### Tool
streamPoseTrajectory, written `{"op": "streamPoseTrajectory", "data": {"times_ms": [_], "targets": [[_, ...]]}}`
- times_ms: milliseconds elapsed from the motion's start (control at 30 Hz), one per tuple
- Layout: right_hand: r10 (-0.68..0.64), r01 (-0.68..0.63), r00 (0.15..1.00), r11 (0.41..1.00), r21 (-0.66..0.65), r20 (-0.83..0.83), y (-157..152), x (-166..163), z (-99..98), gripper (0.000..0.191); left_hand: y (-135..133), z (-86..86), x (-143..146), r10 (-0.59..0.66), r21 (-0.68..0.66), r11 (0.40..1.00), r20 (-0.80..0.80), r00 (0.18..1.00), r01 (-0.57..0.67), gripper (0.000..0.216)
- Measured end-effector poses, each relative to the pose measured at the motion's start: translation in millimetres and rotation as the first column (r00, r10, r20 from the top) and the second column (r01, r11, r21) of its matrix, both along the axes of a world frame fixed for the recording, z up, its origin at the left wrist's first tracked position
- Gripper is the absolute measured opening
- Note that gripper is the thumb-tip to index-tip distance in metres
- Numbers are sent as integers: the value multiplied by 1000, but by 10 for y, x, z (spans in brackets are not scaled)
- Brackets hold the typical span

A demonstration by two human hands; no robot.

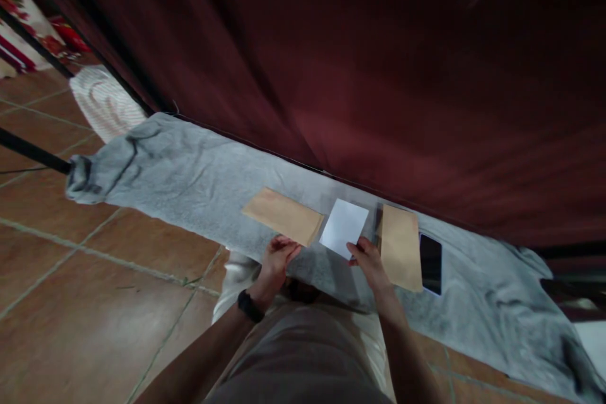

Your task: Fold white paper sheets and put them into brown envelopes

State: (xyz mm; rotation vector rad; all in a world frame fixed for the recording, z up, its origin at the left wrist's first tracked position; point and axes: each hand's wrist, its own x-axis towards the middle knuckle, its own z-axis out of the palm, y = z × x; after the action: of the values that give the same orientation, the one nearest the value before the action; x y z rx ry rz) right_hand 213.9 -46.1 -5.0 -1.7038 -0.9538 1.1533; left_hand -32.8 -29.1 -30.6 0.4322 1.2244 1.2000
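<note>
A white card or sheet of paper [344, 227] is pinched at its lower right corner by my right hand [367, 259], above the grey cloth. My left hand [279, 257], with a dark band on the wrist, has its fingers curled at the near edge of a brown paper envelope [284, 214]. Whether these fingers grip that edge cannot be made out. The envelope lies slanted to the left of the white sheet. To the right of my right hand lies a second brown envelope [401, 247], seemingly with more brown paper under its left side.
A phone [430, 265] with a dark screen lies beside the right envelope. The grey cloth [199, 170] covers a long narrow surface. A dark red curtain [355, 63] hangs behind it. A striped cloth [106, 101] and tiled floor [95, 309] show at the left.
</note>
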Motion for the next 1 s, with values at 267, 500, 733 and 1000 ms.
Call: {"op": "streamPoseTrajectory", "data": {"times_ms": [267, 500, 733, 1000], "targets": [[-92, 76, 982, 992, -98, -166, -183, 12, -180, 38, 99, 132, -240, -273, 193, 654, -841, 466, 731, 37], [-259, 215, 911, 962, -166, -322, -69, -2, -196, 43, 1037, 432, -346, -133, -394, 258, -919, -372, 882, 122], [-241, 226, 887, 970, -85, -394, -162, -16, -112, 43, 1371, 552, -258, -95, -480, 102, -877, -471, 872, 122], [-215, 238, 943, 969, 63, -253, -51, -125, -53, 46, 1201, 546, -244, -38, -435, 184, -899, -436, 881, 119]]}}
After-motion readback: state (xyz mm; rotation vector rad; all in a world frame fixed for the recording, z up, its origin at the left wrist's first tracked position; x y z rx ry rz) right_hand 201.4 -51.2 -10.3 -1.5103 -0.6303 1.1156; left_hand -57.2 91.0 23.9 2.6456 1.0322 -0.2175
